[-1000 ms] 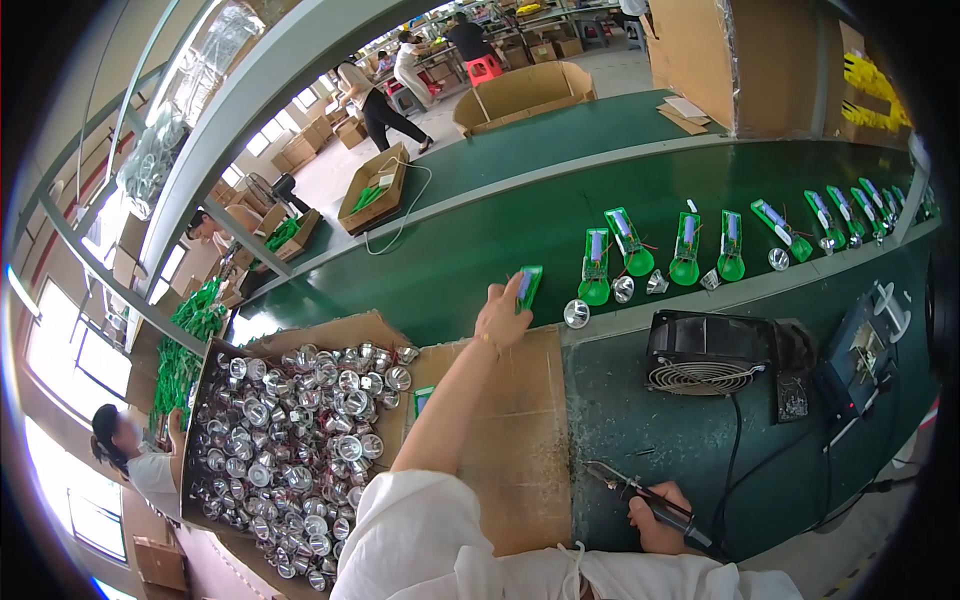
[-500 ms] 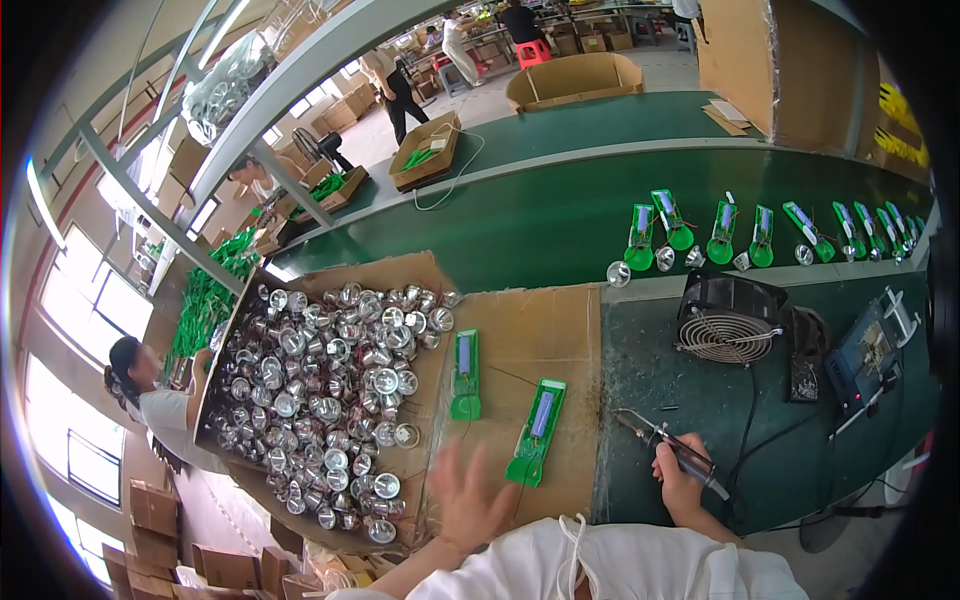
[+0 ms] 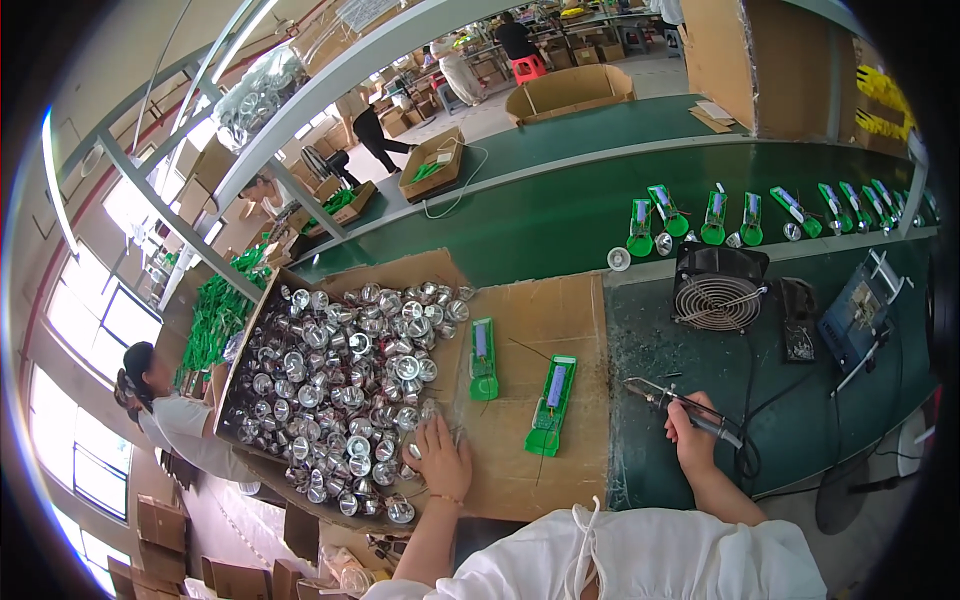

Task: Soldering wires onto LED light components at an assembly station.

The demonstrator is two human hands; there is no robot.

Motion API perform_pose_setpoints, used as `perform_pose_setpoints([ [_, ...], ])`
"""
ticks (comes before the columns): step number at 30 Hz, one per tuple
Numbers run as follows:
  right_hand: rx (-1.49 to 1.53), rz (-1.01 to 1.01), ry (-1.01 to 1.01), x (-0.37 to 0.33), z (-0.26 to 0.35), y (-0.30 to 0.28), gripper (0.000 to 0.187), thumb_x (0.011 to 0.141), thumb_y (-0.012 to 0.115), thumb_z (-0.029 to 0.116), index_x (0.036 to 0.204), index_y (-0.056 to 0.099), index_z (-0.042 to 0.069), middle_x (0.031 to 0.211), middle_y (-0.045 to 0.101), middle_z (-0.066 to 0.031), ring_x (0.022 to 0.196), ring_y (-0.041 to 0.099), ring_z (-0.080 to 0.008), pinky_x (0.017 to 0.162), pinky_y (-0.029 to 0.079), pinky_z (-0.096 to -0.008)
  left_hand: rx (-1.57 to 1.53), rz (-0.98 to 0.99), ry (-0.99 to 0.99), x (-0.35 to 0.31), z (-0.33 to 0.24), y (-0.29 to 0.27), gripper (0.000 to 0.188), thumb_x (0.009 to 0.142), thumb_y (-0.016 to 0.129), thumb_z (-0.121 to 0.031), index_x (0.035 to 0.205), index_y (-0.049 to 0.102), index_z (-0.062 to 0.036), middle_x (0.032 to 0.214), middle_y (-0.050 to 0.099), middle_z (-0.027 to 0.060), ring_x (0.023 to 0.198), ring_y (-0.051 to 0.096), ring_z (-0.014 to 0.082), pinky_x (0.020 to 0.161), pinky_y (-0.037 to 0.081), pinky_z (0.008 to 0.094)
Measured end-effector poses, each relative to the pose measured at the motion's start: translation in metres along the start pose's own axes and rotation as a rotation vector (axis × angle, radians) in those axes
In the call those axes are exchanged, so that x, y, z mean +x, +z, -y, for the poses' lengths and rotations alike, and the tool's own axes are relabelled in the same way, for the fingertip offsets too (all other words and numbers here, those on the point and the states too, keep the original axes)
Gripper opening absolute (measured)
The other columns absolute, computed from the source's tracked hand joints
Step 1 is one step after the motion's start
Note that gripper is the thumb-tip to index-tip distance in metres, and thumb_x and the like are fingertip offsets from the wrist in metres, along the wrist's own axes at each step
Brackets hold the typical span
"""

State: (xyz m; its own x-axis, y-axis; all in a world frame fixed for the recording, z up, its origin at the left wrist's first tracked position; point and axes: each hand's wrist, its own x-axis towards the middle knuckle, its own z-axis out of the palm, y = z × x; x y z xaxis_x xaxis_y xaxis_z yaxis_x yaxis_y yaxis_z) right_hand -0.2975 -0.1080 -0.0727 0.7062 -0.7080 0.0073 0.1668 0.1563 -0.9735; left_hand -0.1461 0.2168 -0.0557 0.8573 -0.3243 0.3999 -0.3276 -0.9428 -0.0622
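My left hand (image 3: 442, 462) lies at the right edge of a heap of shiny reflector cups (image 3: 345, 390), its fingers stretched out and touching the nearest cups. Whether a cup is between the fingertips I cannot tell. To the right of that hand, two green plastic housings, one farther off (image 3: 483, 362) and one nearer (image 3: 551, 405), rest on cardboard (image 3: 510, 490). Each carries a pale purple cell and thin wires. My right hand (image 3: 690, 440) is closed round the handle of a soldering iron (image 3: 722, 432), whose tip points left above the dark green bench.
A black fan (image 3: 718, 290) and a blue soldering station (image 3: 860, 310) stand at the right. Along the green belt (image 3: 540, 215) sit several green housings (image 3: 713, 218) with reflectors. The reflectors fill an open carton (image 3: 262, 325). Co-workers sit beyond at the left.
My left hand has moved left and forward, from over the cardboard to the reflector heap. The soldering iron stays in my right hand. The whole view has shifted slightly.
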Motion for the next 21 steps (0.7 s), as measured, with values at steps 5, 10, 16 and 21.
perform_pose_setpoints([
  [5, 0.061, -0.019, -0.009, -0.001, 0.002, -0.002, 0.018, 0.083, 0.061, 0.016, 0.078, 0.048, 0.004, 0.058, 0.053, -0.0038, 0.045, 0.047, -0.0065, 0.041, 0.036, -0.0185, 0.084, -0.19, 0.05, 0.002, 0.015, -0.008, 0.035, 0.077, 0.057, -0.013, 0.112, 0.056, -0.0075, 0.131, 0.039, 0.0158, 0.121, 0.034, 0.0379, 0.092, 0.031, 0.0482],
  [10, 0.003, 0.0, -0.029, 0.0, -0.001, -0.001, 0.017, 0.084, 0.059, 0.015, 0.078, 0.047, 0.006, 0.057, 0.051, -0.0031, 0.045, 0.045, -0.006, 0.04, 0.034, -0.0176, -0.114, -0.139, 0.001, -0.011, 0.015, -0.013, 0.03, 0.076, 0.056, -0.007, 0.106, 0.059, -0.0077, 0.121, 0.044, 0.0185, 0.107, 0.044, 0.0379, 0.086, 0.04, 0.0439],
  [16, -0.043, -0.021, -0.023, 0.0, -0.003, 0.002, 0.015, 0.084, 0.059, 0.016, 0.079, 0.049, 0.005, 0.058, 0.051, -0.0031, 0.045, 0.045, -0.0063, 0.042, 0.034, -0.0181, -0.466, -0.129, 0.173, -0.026, -0.008, -0.013, 0.033, 0.075, 0.054, -0.001, 0.106, 0.059, -0.0096, 0.111, 0.051, 0.016, 0.101, 0.05, 0.0332, 0.081, 0.044, 0.0398],
  [21, -0.061, -0.034, -0.103, 0.002, -0.012, -0.005, 0.014, 0.085, 0.057, 0.015, 0.079, 0.048, 0.006, 0.057, 0.047, 0.0, 0.045, 0.042, -0.0049, 0.041, 0.031, -0.0178, -0.43, -0.011, 0.314, -0.027, -0.006, -0.013, 0.044, 0.075, 0.057, -0.008, 0.118, 0.051, -0.0113, 0.119, 0.046, 0.015, 0.114, 0.044, 0.033, 0.096, 0.036, 0.0415],
])
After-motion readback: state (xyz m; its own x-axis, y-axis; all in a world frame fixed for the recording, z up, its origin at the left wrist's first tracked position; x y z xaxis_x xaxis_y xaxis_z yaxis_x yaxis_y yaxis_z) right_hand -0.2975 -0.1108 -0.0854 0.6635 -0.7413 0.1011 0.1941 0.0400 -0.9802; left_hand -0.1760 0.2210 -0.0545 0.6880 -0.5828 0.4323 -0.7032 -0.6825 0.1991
